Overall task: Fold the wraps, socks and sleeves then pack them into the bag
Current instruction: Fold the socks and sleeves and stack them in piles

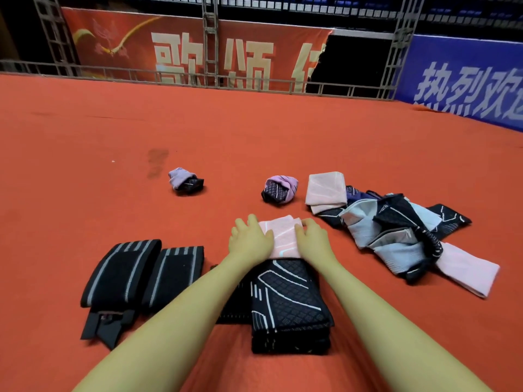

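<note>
A pink and black sock (284, 236) lies lengthwise on the red carpet in front of me. My left hand (250, 239) and my right hand (314, 240) both rest on its pink end, fingers slightly curled over the fabric. Its black patterned part (288, 295) sits on a stack of folded black pieces. Two rolled sock bundles, purple and black, sit further away: one (185, 181) to the left, one (279, 189) in the middle. Two folded black wraps with grey stripes (141, 271) lie at the left.
A loose heap of pink, pale blue and black socks and sleeves (396, 227) lies at the right. Red carpet (141, 123) stretches ahead to a metal railing (198, 77) with red and blue banners behind it. No bag is in view.
</note>
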`<state>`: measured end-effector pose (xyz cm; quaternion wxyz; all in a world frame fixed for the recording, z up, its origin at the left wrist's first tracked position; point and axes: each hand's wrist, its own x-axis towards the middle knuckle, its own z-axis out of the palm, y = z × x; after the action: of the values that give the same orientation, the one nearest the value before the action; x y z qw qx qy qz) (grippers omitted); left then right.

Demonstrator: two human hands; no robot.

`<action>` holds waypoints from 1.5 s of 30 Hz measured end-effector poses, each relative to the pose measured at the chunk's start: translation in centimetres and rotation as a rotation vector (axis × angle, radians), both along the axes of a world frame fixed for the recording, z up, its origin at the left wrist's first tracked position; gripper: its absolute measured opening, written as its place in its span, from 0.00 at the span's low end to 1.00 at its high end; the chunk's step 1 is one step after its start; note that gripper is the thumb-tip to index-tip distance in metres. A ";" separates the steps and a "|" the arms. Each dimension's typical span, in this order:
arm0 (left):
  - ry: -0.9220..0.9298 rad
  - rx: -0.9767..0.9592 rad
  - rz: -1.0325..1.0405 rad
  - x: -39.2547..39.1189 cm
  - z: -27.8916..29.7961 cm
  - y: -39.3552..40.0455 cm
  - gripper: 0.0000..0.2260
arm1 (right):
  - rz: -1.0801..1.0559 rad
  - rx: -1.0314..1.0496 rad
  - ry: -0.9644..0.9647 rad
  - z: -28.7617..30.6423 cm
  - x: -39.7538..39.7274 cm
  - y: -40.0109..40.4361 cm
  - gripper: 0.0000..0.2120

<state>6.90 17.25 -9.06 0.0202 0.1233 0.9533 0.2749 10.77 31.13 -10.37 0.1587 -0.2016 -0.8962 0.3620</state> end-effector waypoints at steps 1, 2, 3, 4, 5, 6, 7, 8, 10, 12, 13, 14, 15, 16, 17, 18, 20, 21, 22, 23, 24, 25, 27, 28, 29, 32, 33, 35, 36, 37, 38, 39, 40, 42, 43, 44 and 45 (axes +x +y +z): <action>0.075 -0.038 -0.014 -0.1 0.0 0.0 0.21 | -0.020 0.011 0.005 0.0 -0.1 -0.1 0.13; 0.153 -0.071 -0.054 -0.2 0.0 0.0 0.21 | -0.033 0.037 0.014 0.1 -0.1 -0.2 0.14; 0.218 -0.097 -0.120 -0.3 -0.1 0.1 0.20 | -0.034 0.076 0.037 0.2 -0.2 -0.4 0.14; 0.254 -0.116 -0.192 -0.5 -0.2 0.1 0.20 | -0.019 0.111 0.066 0.2 -0.3 -0.5 0.14; 0.259 -0.134 -0.246 -0.7 -0.4 0.2 0.20 | 0.003 0.124 0.096 0.2 -0.3 -0.5 0.15; 0.240 -0.152 -0.267 -0.8 -0.5 0.3 0.20 | 0.017 0.109 0.113 0.1 -0.3 -0.4 0.15; 0.215 -0.163 -0.255 -0.9 -0.6 0.3 0.20 | 0.013 0.094 0.121 0.1 -0.3 -0.4 0.14; 0.195 -0.162 -0.227 -1.0 -0.6 0.3 0.20 | -0.010 0.099 0.120 0.0 -0.2 -0.3 0.12; 0.194 -0.135 -0.173 -1.1 -0.5 0.4 0.19 | -0.071 0.191 0.183 0.1 -0.2 -0.1 0.08; 0.204 -0.064 -0.137 -1.3 -0.2 0.5 0.18 | -0.056 0.211 0.295 0.6 -0.1 -0.1 0.06; 0.201 -0.026 -0.126 -1.4 -0.1 0.5 0.17 | -0.004 0.170 0.342 1.0 -0.1 -0.2 0.04; 0.197 0.002 -0.122 -1.4 0.0 0.5 0.17 | 0.053 0.120 0.354 1.3 -0.2 -0.3 0.03; 0.194 0.018 -0.127 -1.5 0.0 0.5 0.18 | 0.091 0.084 0.333 1.5 -0.4 -0.4 0.02; 0.191 0.026 -0.141 -1.5 0.0 0.5 0.18 | 0.095 0.087 0.283 1.6 -0.6 -0.5 0.02; 0.184 0.026 -0.165 -1.6 -0.1 0.4 0.19 | 0.074 0.117 0.216 1.6 -0.8 -0.5 0.02; 0.173 0.013 -0.196 -1.7 -0.2 0.4 0.20 | 0.033 0.158 0.138 1.4 -1.1 -0.5 0.04; 0.138 -0.058 -0.257 -2.0 -0.5 0.3 0.20 | -0.035 0.179 0.024 0.6 -1.4 -0.4 0.05; 0.111 -0.096 -0.282 -2.1 -0.6 0.3 0.20 | -0.053 0.152 -0.010 0.2 -1.5 -0.3 0.05; 0.084 -0.129 -0.302 -2.2 -0.7 0.2 0.21 | -0.062 0.120 -0.036 -0.1 -1.5 -0.3 0.04; 0.065 -0.159 -0.318 -2.3 -0.8 0.2 0.21 | -0.064 0.097 -0.053 -0.5 -1.5 -0.2 0.03; 0.053 -0.190 -0.332 -2.4 -0.8 0.2 0.22 | -0.061 0.091 -0.055 -0.7 -1.5 -0.2 0.04; 0.044 -0.222 -0.342 -2.4 -0.9 0.1 0.22 | -0.054 0.111 -0.035 -0.8 -1.3 -0.3 0.09; 0.026 -0.275 -0.350 -2.5 -1.1 0.2 0.23 | 0.011 0.185 0.059 -0.8 -0.9 -0.2 0.21; 0.019 -0.293 -0.349 -2.5 -1.1 0.2 0.23 | 0.089 0.231 0.093 -0.8 -0.7 -0.1 0.24; 0.015 -0.305 -0.346 -2.5 -1.2 0.3 0.23 | 0.178 0.273 0.079 -0.8 -0.6 0.0 0.24; 0.027 -0.308 -0.324 -2.5 -1.4 0.6 0.23 | 0.324 0.334 -0.139 -1.1 -0.8 0.2 0.21; 0.040 -0.304 -0.316 -2.5 -1.5 0.7 0.23 | 0.319 0.337 -0.175 -1.1 -0.9 0.2 0.21; 0.066 -0.280 -0.305 -2.7 -1.4 0.8 0.21 | 0.301 0.378 -0.197 -1.0 -1.4 0.3 0.22; 0.074 -0.251 -0.298 -2.9 -1.3 0.8 0.21 | 0.291 0.403 -0.199 -0.7 -1.7 0.4 0.21; 0.082 -0.209 -0.285 -3.1 -1.1 0.7 0.19 | 0.280 0.419 -0.193 -0.4 -2.0 0.5 0.21; 0.092 -0.159 -0.266 -3.3 -1.0 0.7 0.18 | 0.271 0.427 -0.182 -0.1 -2.4 0.6 0.19; 0.102 -0.113 -0.244 -3.4 -0.9 0.6 0.16 | 0.266 0.429 -0.172 0.1 -2.7 0.8 0.19; 0.106 -0.078 -0.223 -3.4 -0.9 0.6 0.15 | 0.268 0.430 -0.166 0.2 -3.0 0.8 0.18; 0.090 -0.034 -0.196 -3.3 -1.0 0.6 0.13 | 0.280 0.426 -0.159 0.2 -3.2 0.9 0.18; 0.081 -0.009 -0.194 -3.3 -1.0 0.6 0.11 | 0.275 0.415 -0.147 0.1 -3.2 1.0 0.18; 0.078 0.023 -0.196 -3.4 -0.9 0.6 0.10 | 0.260 0.394 -0.126 0.1 -3.1 1.0 0.18; 0.083 0.059 -0.200 -3.4 -0.7 0.6 0.09 | 0.235 0.356 -0.099 0.2 -2.9 0.9 0.18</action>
<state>3.47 17.87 -9.71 0.0043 0.2299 0.9277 0.2942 7.83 32.02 -10.19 0.1045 -0.0822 -0.9700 0.2037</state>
